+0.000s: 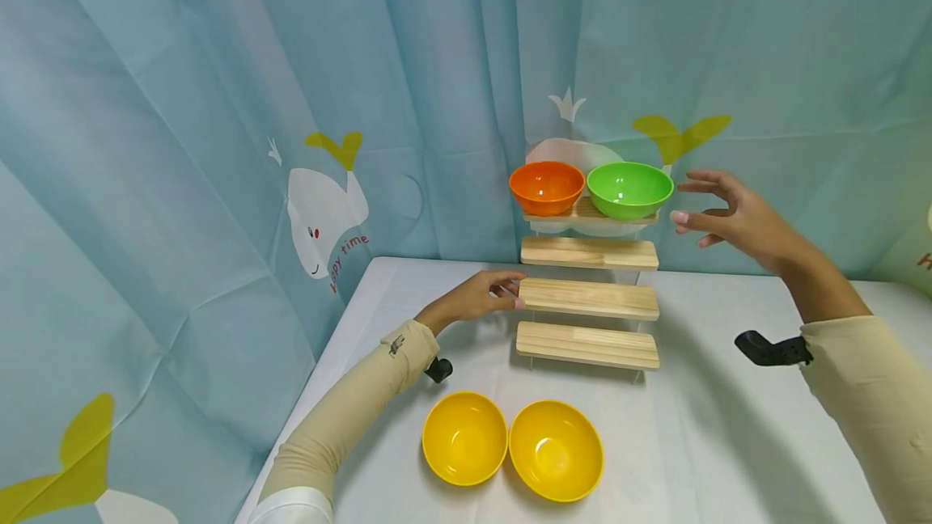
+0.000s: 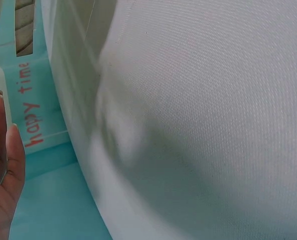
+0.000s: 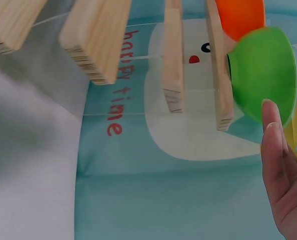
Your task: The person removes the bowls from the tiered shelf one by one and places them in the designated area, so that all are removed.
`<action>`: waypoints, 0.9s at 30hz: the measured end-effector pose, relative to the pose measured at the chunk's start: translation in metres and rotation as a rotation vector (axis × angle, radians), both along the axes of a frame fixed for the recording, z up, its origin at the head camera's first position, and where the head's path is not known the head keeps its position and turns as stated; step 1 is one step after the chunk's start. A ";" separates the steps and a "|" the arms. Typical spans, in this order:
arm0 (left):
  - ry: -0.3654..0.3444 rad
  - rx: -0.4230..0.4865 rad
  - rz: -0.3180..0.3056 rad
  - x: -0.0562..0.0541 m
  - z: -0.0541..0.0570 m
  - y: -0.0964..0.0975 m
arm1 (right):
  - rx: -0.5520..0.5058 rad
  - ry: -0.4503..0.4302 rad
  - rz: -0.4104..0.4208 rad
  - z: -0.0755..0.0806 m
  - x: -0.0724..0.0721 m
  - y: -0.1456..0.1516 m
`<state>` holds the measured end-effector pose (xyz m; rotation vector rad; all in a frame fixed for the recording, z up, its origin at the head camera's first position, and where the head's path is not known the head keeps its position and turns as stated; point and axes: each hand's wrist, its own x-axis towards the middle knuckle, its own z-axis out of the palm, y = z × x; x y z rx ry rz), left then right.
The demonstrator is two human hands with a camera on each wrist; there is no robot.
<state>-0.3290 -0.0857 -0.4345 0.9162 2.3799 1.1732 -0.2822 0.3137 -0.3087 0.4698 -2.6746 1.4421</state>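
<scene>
A stepped wooden stand with several light planks rises at the back of the table. On its top plank an orange bowl and a green bowl sit side by side. My left hand holds the left end of a middle plank between thumb and fingers. Just right of the green bowl, my right hand is raised with fingers spread and nothing in it. Its fingertips overlap the green bowl's side in the right wrist view. Two yellow bowls stand next to each other in front of the stand.
A white cloth covers the table. Behind it hangs a blue curtain with whale prints, close to the stand's back. Black wrist mounts stick out from both sleeves.
</scene>
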 end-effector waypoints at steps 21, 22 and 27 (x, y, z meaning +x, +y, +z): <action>0.005 0.000 -0.003 0.001 0.001 0.000 | 0.013 -0.169 0.040 0.011 -0.037 -0.021; 0.010 -0.001 -0.005 0.001 0.001 0.001 | 0.013 -0.172 0.042 0.011 -0.038 -0.023; 0.027 -0.005 -0.011 0.001 0.000 0.001 | 0.031 -0.177 0.040 0.009 -0.041 -0.026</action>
